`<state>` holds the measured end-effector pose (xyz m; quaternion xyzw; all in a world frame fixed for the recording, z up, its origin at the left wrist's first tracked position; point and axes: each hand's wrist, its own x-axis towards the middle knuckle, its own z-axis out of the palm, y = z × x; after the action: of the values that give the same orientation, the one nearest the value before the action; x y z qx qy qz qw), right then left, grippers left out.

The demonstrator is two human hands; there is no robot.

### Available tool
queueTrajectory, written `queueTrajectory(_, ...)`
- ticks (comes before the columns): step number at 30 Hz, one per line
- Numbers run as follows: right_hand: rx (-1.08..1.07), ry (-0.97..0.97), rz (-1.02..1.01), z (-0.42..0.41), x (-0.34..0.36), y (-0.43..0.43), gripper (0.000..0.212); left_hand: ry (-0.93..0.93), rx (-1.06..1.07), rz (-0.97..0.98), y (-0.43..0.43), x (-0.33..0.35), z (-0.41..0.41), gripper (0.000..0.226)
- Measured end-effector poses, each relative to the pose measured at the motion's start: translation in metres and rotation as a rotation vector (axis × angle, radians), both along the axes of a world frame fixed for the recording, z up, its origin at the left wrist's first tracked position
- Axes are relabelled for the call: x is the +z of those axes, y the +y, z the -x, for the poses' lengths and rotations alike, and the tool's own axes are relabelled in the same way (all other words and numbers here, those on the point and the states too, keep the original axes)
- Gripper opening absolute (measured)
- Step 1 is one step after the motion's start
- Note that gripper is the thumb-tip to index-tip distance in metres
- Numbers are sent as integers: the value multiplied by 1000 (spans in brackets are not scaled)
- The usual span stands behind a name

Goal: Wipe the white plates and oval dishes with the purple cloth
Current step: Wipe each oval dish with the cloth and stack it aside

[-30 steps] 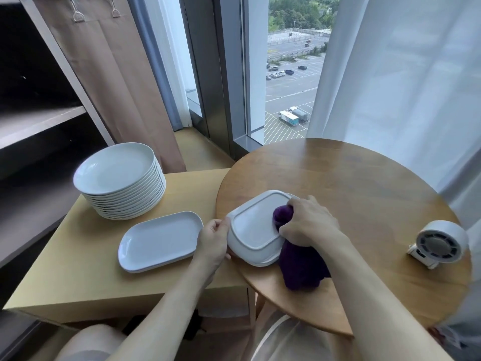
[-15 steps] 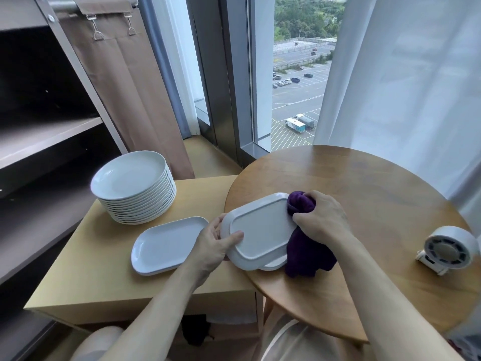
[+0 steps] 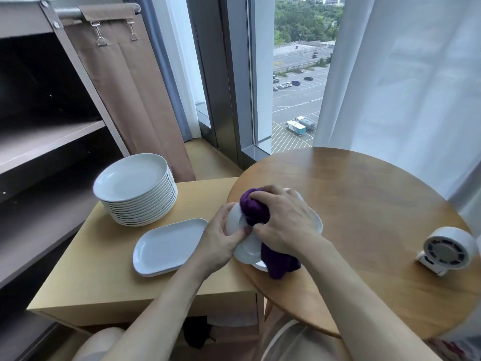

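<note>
Two hands share the work on one oval dish (image 3: 235, 220) at the left edge of the round tabletop (image 3: 364, 204). The left hand (image 3: 218, 239) grips the dish's left rim, thumb and fingers wrapped over it, seemingly to stop the dish sliding or turning under pressure. The right hand (image 3: 285, 222) has its fingers closed round the bunched purple cloth (image 3: 253, 208) and presses the wad onto the dish's face, while the loose tail hangs over the near rim. Another white dish (image 3: 260, 265) peeks out beneath, probably waiting its turn. On the lower square tabletop (image 3: 104, 269), a stack of round plates (image 3: 135, 188) sits at the far-left corner. Flat oval dishes (image 3: 169, 246) lie near its right edge, within the left hand's easy reach.
</note>
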<state>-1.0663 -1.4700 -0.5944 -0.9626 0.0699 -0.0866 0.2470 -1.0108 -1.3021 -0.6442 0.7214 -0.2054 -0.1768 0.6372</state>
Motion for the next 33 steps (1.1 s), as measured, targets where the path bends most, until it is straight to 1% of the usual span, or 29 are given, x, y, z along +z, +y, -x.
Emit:
queueTrajectory(1, 62, 2, 16, 1, 1, 11, 56, -15, 10, -16, 1, -1, -1, 43)
queueTrajectory(3, 150, -7, 71, 1, 0, 31, 54, -67, 47, -71, 3, -2, -1, 56)
queueTrajectory(5, 146, -29, 127, 1, -4, 40, 51, -94, 80, -114, 4, -2, 0, 63)
queueTrajectory(7, 99, -43, 137, -1, -6, 38, 51, -97, 88, -111, 3, -2, 0, 61)
queueTrajectory(10, -1, -45, 85, -3, -8, 22, 51, -83, 43, -67, 1, 0, 1, 43)
queueTrajectory(12, -99, -30, 28, -5, -11, 5, 52, -67, 33, -51, 2, -2, 4, 36)
queueTrajectory(15, -241, -5, -89, -5, -16, -21, 56, -40, 65, -56, 3, -5, 6, 36)
queueTrajectory(18, -321, 34, -202, 0, -22, -38, 65, -7, 91, -53, 3, -7, 9, 37)
queueTrajectory(21, -348, 98, -272, 4, -27, -43, 67, 48, 104, -34, 2, -8, 10, 35)
queueTrajectory(25, -367, 241, -265, 4, -26, -43, 64, 142, 161, -5, -2, -15, 10, 36)
queueTrajectory(29, -347, 357, -251, 8, -22, -41, 69, 360, 235, 110, -6, -24, 12, 36)
queueTrajectory(30, -338, 381, -237, 9, -22, -40, 65, 392, 246, 125, -6, -25, 12, 37)
queueTrajectory(32, -313, 438, -169, 8, -22, -38, 47, 426, 265, 138, -7, -28, 11, 36)
queueTrajectory(33, -290, 471, -128, 8, -21, -37, 42, 440, 275, 143, -8, -29, 11, 36)
